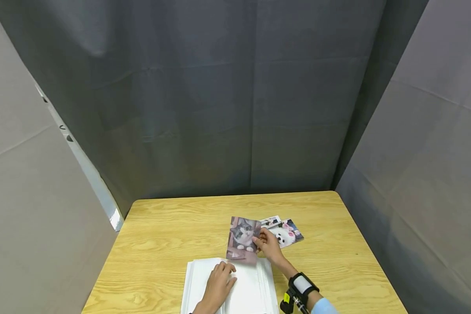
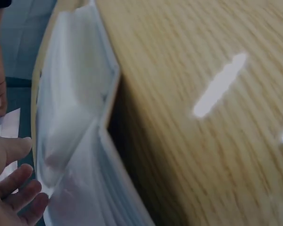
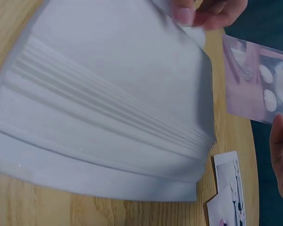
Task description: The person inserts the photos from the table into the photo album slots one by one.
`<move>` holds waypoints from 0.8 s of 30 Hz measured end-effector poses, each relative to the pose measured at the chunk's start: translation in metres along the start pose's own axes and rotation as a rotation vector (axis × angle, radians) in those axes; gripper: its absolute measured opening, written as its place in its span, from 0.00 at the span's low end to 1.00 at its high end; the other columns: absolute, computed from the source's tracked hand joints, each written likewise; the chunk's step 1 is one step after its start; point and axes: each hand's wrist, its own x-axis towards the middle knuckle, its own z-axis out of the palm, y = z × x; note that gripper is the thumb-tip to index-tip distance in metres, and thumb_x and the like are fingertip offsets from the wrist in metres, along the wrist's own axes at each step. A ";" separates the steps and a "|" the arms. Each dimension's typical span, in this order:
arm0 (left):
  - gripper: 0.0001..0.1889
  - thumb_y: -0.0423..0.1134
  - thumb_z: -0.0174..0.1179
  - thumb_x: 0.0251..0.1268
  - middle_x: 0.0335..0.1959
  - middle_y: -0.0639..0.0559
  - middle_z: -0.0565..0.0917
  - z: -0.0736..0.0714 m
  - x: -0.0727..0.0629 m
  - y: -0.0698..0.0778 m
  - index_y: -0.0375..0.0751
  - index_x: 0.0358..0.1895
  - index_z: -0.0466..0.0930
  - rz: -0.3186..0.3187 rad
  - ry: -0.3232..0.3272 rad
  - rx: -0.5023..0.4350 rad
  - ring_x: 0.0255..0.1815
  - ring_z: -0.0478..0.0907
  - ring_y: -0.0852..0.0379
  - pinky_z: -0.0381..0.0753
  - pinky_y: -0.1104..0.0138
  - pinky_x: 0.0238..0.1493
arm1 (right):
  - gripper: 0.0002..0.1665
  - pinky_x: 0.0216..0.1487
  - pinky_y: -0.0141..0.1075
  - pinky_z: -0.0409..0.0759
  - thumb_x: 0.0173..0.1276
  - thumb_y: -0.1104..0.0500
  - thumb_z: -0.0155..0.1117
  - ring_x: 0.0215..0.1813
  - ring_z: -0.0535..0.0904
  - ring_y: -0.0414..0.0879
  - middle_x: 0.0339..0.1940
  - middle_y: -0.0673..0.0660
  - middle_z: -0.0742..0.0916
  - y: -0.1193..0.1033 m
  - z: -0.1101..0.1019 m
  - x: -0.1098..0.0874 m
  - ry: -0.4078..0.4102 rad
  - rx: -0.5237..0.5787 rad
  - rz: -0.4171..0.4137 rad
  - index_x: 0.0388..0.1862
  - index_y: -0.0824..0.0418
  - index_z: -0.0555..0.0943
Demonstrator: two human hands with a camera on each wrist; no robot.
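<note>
- Photo (image 1: pixel 240 235): pinched by my right hand (image 1: pixel 270 247) at the far edge of the album (image 1: pixel 249 285); fingers hide one side.
- My left hand (image 1: pixel 217 283): fingers loose, over the album.
- Dog print (image 1: pixel 288 234): partly covered.

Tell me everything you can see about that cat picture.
The cat picture is a rectangular print, taller than wide, that looks like thin, smooth paper or card. It shows a grey-and-white cat with white paws against pinkish surroundings. The right hand pinches it by one side, thumb on the printed face. It is held up near the far edge of the open white album, the cat upright in the head view.
</note>
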 end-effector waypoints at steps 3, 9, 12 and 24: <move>0.18 0.35 0.75 0.49 0.41 0.54 0.78 0.006 0.000 0.000 0.45 0.43 0.79 0.083 -0.026 0.081 0.45 0.76 0.54 0.78 0.61 0.43 | 0.10 0.26 0.55 0.82 0.67 0.76 0.60 0.22 0.74 0.54 0.22 0.68 0.72 -0.008 -0.003 0.003 0.009 0.028 0.032 0.35 0.78 0.67; 0.24 0.40 0.72 0.53 0.61 0.39 0.78 0.009 0.003 -0.006 0.40 0.54 0.80 0.150 -0.159 0.178 0.65 0.72 0.40 0.73 0.48 0.61 | 0.14 0.27 0.55 0.83 0.69 0.75 0.58 0.21 0.71 0.43 0.23 0.56 0.63 0.009 -0.002 0.010 0.066 0.112 0.080 0.37 0.79 0.60; 0.24 0.43 0.69 0.56 0.62 0.37 0.77 0.010 0.003 -0.010 0.41 0.56 0.80 0.192 -0.185 0.229 0.65 0.72 0.39 0.72 0.47 0.62 | 0.14 0.26 0.51 0.84 0.69 0.76 0.57 0.23 0.74 0.44 0.24 0.55 0.69 0.015 0.000 0.014 0.080 0.154 0.091 0.45 0.80 0.62; 0.19 0.44 0.67 0.56 0.54 0.42 0.81 0.016 -0.002 -0.015 0.43 0.51 0.81 0.315 -0.056 0.284 0.59 0.76 0.42 0.75 0.50 0.58 | 0.20 0.33 0.57 0.84 0.69 0.76 0.57 0.24 0.77 0.51 0.27 0.59 0.76 0.028 0.013 0.025 0.136 0.185 0.208 0.57 0.75 0.64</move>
